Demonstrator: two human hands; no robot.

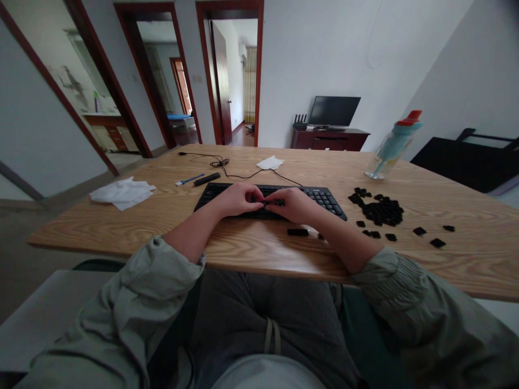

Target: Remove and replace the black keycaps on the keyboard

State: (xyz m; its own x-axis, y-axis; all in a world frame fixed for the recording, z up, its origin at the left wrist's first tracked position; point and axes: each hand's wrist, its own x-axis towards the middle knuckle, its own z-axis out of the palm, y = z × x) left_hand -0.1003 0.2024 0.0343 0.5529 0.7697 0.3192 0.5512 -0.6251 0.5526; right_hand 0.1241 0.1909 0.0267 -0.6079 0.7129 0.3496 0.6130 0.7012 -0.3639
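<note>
A black keyboard [328,201] lies on the wooden table in front of me. My left hand [241,199] is over its middle, thumb and forefinger pinched together. From the other side, my right hand [294,205] meets it there, its fingertips also pinched and almost touching the left ones. Whatever small thing is between the fingertips is too dark and hidden to name. Both hands cover part of the keys. Close to the keyboard's front edge lies a long black keycap [298,232], below my right hand.
Loose black keycaps [383,210] form a pile on the right, several scattered around it. A water bottle [392,146] stands behind them. Toward the left are a small blue brush [190,179], a black bar-shaped piece [206,179], a white cloth [121,193] and a coiled cable [219,162]. White tissue [270,162] lies behind the keyboard.
</note>
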